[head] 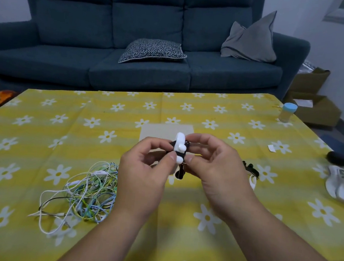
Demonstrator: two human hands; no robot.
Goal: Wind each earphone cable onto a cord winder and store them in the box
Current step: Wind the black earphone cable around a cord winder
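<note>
Hands [181, 168] around cord winder [179, 149], above table [44, 120].

One wide-angle camera sits on the person's head and looks forward and down. The left hand [143, 169] and the right hand [217, 171] are very near to it, in the lower middle of the view. Beyond them the yellow flower-printed cloth surface [42, 140] spreads away, and the dark blue fabric sofa [134, 24] stands far at the top, facing the camera
</note>
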